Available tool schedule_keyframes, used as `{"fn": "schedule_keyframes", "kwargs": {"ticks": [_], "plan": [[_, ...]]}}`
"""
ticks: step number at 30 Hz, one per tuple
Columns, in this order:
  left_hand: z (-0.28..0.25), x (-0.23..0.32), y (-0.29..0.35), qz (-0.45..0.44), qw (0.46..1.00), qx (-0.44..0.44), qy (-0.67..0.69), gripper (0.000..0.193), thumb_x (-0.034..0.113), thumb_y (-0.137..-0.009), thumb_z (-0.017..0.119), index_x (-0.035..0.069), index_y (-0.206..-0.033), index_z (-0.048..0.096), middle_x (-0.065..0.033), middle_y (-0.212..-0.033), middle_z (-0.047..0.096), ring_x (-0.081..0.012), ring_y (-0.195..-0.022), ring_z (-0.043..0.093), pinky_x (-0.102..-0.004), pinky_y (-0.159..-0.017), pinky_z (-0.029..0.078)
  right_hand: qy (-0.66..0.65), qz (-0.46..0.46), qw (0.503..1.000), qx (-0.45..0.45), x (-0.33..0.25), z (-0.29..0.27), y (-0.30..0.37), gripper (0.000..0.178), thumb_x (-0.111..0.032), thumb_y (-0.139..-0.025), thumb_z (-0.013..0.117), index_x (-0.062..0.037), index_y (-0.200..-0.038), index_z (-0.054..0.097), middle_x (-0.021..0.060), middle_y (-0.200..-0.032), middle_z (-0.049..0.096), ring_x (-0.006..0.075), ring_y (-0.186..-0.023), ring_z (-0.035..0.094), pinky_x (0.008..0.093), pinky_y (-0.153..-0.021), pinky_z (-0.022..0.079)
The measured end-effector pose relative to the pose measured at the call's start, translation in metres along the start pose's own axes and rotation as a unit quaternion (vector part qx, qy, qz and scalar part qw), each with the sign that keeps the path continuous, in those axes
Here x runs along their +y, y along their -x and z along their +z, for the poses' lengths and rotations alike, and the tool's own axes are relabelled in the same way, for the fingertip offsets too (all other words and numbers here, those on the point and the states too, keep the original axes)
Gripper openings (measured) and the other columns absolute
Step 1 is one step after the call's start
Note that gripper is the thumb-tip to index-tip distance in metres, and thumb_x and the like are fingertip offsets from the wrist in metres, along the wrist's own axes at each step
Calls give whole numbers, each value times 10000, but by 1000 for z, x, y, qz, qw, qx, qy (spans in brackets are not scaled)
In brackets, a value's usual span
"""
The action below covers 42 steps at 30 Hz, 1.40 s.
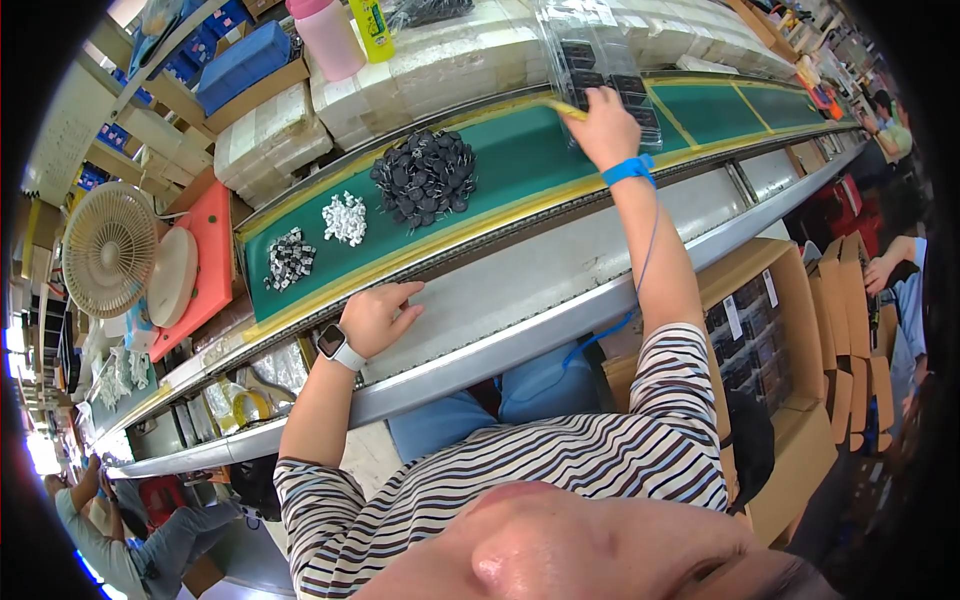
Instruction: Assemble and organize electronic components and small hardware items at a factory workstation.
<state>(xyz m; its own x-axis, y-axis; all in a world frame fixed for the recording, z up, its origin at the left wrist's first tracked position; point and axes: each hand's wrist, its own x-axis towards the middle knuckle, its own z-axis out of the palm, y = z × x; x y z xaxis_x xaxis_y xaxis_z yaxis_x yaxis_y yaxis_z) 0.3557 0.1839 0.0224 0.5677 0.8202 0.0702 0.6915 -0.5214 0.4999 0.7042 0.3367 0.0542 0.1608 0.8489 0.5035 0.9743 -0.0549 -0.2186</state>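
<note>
My left hand (378, 318) rests over the grey metal ledge (480, 305) at the conveyor's near side, its fingers apart and holding nothing. Farther right, my right hand (607, 132) reaches over the green belt (515, 150) to a clear plastic tray (648, 128) with black parts in it. Its fingers are curled at the tray; what they grip is hidden. A short yellow piece (568, 110) shows beside those fingers. On the belt lie a heap of black round parts with wire leads (425, 178), a pile of small white parts (344, 218) and one of black-and-silver pieces (289, 261).
Taped white foam blocks (440, 75) line the belt's far side, bearing a pink bottle (328, 40) and a yellow bottle (372, 28). A fan (112, 250) stands at left. Right of me is an open carton (775, 450). A blue cord (650, 245) hangs from my right wristband. Other people sit at both sides.
</note>
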Motion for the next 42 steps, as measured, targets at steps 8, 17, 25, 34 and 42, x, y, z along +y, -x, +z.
{"fn": "schedule_keyframes", "kwargs": {"ticks": [8,17,25,34,42], "plan": [[-3,3,-1,-17,1000,-12,8,292,191,-759,585,79,-1027,577,-110,-850,615,-245,-674,584,-324,-613,462,60,-74,995,-15,17,30,-1,477,-200,-653,652,-70,-1078,479,170,-1136,488,329,-726,606,400,-595,506],[-1,-1,1,12,1000,0,0,289,217,-770,563,79,-1024,568,-96,-779,607,-248,-688,585,-343,-607,467,29,-64,997,35,47,23,-7,341,-184,-725,551,-111,-1058,523,117,-1096,536,331,-795,587,428,-674,487],[-2,1,0,11,1000,-3,-7,284,225,-769,564,81,-1014,574,-95,-779,612,-247,-685,587,-339,-602,467,109,102,965,214,118,28,-21,229,-270,-788,508,-113,-932,592,112,-916,599,346,-814,566,463,-705,440],[1,1,-2,9,1000,2,-6,277,226,-770,561,87,-1010,577,-85,-784,612,-242,-685,587,-337,-602,466,13,275,954,121,126,22,-29,308,-325,-814,457,-71,-911,602,160,-901,601,368,-856,548,482,-742,403],[-1,-2,2,4,1000,6,1,287,240,-766,564,92,-1011,579,-82,-770,613,-246,-689,588,-348,-607,466,-165,29,930,327,52,-30,-19,186,-172,-835,484,-24,-882,587,126,-816,586,292,-749,563,386,-663,446]]}}
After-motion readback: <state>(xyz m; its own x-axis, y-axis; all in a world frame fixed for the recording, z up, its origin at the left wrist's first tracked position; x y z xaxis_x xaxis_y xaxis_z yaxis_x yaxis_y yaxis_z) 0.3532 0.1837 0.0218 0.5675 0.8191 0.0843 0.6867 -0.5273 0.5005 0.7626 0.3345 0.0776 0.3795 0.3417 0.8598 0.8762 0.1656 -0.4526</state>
